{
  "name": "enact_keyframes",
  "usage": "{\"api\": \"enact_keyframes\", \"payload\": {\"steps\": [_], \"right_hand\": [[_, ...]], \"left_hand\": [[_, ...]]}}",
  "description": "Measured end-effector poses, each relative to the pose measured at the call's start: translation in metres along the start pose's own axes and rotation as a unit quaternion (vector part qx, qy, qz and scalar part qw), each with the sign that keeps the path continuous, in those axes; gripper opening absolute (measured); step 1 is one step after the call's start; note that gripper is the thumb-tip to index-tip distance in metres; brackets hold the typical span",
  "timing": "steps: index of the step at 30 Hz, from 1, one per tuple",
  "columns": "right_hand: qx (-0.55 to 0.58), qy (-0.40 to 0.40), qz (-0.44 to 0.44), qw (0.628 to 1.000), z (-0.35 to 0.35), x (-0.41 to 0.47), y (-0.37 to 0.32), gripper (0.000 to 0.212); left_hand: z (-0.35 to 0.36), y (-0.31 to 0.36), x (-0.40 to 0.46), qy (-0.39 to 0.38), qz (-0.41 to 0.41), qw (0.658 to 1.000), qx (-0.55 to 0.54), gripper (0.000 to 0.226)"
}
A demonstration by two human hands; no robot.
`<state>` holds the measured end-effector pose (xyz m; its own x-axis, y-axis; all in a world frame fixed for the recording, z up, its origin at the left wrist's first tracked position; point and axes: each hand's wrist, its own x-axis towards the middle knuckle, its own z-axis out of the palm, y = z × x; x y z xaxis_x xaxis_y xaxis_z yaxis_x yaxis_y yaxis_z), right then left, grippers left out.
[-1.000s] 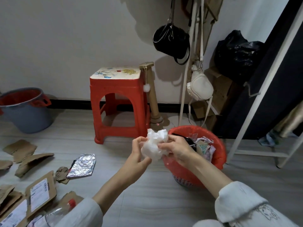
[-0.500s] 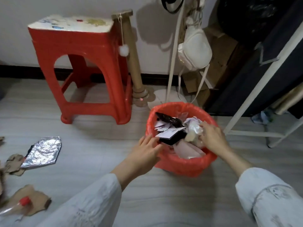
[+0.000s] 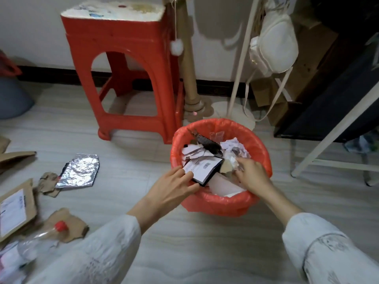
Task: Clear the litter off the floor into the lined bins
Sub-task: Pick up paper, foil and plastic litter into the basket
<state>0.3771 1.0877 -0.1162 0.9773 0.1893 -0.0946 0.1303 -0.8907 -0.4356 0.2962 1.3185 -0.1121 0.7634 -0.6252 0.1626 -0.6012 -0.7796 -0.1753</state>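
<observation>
In the red-lined bin (image 3: 220, 203) on the floor lies a heap of litter: torn white paper, a dark wrapper, a black-edged card with a barcode label (image 3: 203, 168) and crumpled white paper (image 3: 233, 160). The right hand (image 3: 253, 174) reaches over the near rim from the right, wrist bent down, its fingers curled into the heap around the crumpled white paper; that grip is closed on the paper. The left hand (image 3: 174, 189) stretches forward from the lower left, palm down, fingers straight and slightly spread, their tips touching the near corner of the barcode card at the bin's left rim; that grip is spread. Left of the bin on the floor lie a silver foil sheet (image 3: 79, 173), torn cardboard scraps (image 3: 49, 183) and a clear bottle with a red cap (image 3: 41, 238). A red stool (image 3: 131, 78) stands behind.
</observation>
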Motion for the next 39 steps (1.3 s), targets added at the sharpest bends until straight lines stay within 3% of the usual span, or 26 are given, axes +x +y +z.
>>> {"api": "enact_keyframes", "payload": {"steps": [3,7,9,12,16,22,26,29,32,36,39], "right_hand": [[-0.003,-0.031,-0.069,0.997,0.029,0.003,-0.053,0.015],[-0.039,-0.052,-0.171,0.983,0.063,0.012,-0.129,0.025],[-0.071,-0.079,-0.21,0.972,0.074,0.02,-0.157,0.029],[-0.104,-0.069,-0.235,0.964,0.082,0.031,-0.175,0.027],[-0.134,-0.014,-0.224,0.965,0.087,0.04,-0.181,0.021],[-0.208,-0.081,-0.203,0.954,0.098,0.059,-0.192,0.023],[-0.22,-0.208,-0.164,0.939,0.107,0.065,-0.194,0.037],[-0.273,-0.263,-0.144,0.914,0.092,0.06,-0.202,0.039],[-0.268,-0.254,-0.12,0.921,0.073,0.04,-0.212,0.043],[-0.241,-0.221,-0.146,0.934,0.048,-0.003,-0.231,0.039],[-0.206,-0.215,-0.216,0.93,0.032,-0.035,-0.257,0.031]], "left_hand": [[-0.011,-0.021,-0.056,-0.027,-0.042,0.999,0.005,0.034],[-0.016,-0.053,-0.122,-0.068,-0.149,0.986,-0.013,0.022],[-0.016,-0.065,-0.142,-0.084,-0.198,0.976,-0.031,0.029],[-0.01,-0.077,-0.152,-0.092,-0.215,0.972,-0.038,0.031],[0.006,-0.085,-0.157,-0.078,-0.2,0.977,-0.02,0.016],[0.013,-0.096,-0.155,-0.08,-0.166,0.983,-0.02,0.038],[0.011,-0.096,-0.152,-0.125,-0.175,0.976,-0.009,0.047],[-0.006,-0.089,-0.146,-0.197,-0.217,0.956,-0.032,0.052],[-0.027,-0.084,-0.138,-0.293,-0.28,0.91,-0.088,0.053],[-0.077,-0.073,-0.151,-0.307,-0.29,0.894,-0.147,0.054],[-0.122,-0.073,-0.179,-0.302,-0.314,0.884,-0.169,0.05]]}}
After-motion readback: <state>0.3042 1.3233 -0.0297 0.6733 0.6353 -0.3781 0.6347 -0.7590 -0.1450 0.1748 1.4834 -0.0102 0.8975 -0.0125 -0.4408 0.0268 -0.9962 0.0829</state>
